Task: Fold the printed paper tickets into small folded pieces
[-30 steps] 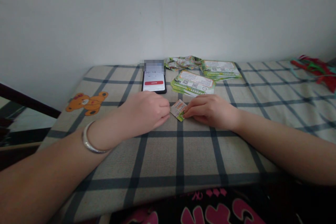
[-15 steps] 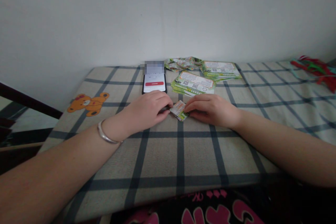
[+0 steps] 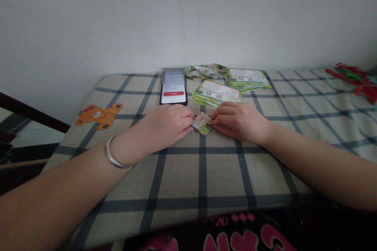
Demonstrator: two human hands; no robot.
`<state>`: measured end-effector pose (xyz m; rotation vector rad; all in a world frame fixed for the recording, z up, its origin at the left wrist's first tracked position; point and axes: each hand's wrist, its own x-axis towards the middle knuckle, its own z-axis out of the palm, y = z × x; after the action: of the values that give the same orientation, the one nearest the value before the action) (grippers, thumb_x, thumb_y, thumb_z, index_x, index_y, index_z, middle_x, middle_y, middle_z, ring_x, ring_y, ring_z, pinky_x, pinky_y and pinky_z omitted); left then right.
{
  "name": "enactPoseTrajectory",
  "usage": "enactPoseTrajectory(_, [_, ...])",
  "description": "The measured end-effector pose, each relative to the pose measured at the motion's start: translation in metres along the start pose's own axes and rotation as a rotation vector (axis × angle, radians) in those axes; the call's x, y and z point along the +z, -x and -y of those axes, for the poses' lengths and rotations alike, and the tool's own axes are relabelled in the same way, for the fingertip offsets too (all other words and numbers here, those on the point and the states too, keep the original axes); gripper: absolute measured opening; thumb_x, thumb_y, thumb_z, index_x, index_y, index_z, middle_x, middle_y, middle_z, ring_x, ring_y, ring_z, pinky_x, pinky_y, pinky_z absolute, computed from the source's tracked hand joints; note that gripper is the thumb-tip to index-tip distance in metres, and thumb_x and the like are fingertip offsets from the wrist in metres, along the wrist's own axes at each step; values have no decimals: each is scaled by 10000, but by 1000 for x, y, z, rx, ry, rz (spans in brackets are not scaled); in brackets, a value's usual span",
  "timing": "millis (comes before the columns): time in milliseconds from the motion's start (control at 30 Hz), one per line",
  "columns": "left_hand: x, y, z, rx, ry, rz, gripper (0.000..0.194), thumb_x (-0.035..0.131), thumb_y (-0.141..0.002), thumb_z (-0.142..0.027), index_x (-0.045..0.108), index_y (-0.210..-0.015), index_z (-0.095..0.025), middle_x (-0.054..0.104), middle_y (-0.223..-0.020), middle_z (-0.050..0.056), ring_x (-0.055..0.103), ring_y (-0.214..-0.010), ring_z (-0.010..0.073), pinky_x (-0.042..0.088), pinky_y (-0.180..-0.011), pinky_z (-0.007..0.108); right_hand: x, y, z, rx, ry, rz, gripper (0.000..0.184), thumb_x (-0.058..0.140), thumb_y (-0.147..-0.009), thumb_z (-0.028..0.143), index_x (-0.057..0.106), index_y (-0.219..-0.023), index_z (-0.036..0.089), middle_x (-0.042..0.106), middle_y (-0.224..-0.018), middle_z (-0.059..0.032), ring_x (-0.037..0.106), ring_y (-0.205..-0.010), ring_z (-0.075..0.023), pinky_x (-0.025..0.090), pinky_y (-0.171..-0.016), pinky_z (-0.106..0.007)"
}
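Observation:
Between my hands is a small folded paper flyer (image 3: 202,123), printed in green, white and orange, set at a slant just over the checked tablecloth. My left hand (image 3: 169,124), with a silver bangle at the wrist, pinches its left corner. The right corner is held by the fingertips of my right hand (image 3: 240,121). Beyond them lies a fanned stack of flat green-and-white flyers (image 3: 219,92). A phone (image 3: 173,92) with a lit screen and a red button stands just past my left hand.
A second stack of flyers (image 3: 247,77) and several folded paper pieces (image 3: 206,71) lie by the wall. An orange bear picture (image 3: 100,116) is at the left. Red and green stringy material (image 3: 356,78) sits far right on the checked tablecloth (image 3: 182,180).
My left fingers have closed together at the flyer's corner, and the bangle has slid slightly toward the elbow. My right hand has shifted a little to the right and away from me.

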<state>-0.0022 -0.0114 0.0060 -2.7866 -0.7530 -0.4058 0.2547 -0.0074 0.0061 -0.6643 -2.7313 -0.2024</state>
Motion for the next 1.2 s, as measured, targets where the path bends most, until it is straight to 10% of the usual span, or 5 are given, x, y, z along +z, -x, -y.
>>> enactPoseTrajectory(667, [1, -7, -13, -211, -33, -39, 157, 542, -868, -224, 615, -741, -166, 646, -748, 40, 604, -722, 208, 461, -668, 344, 1, -4, 10, 157, 26, -52, 191, 528, -871, 241, 693, -913, 154, 697, -845, -65, 627, -799, -205, 449, -693, -319])
enactPoseTrajectory(1200, [3, -3, -12, -248, 228, -311, 154, 596, -839, -143, 557, -983, -179, 673, -922, 18, 650, -836, 166, 501, -740, 288, 1, -2, 10, 456, -272, -260, 132, 586, -858, 243, 698, -845, 173, 675, -719, -16, 576, -619, -112, 403, -565, -231])
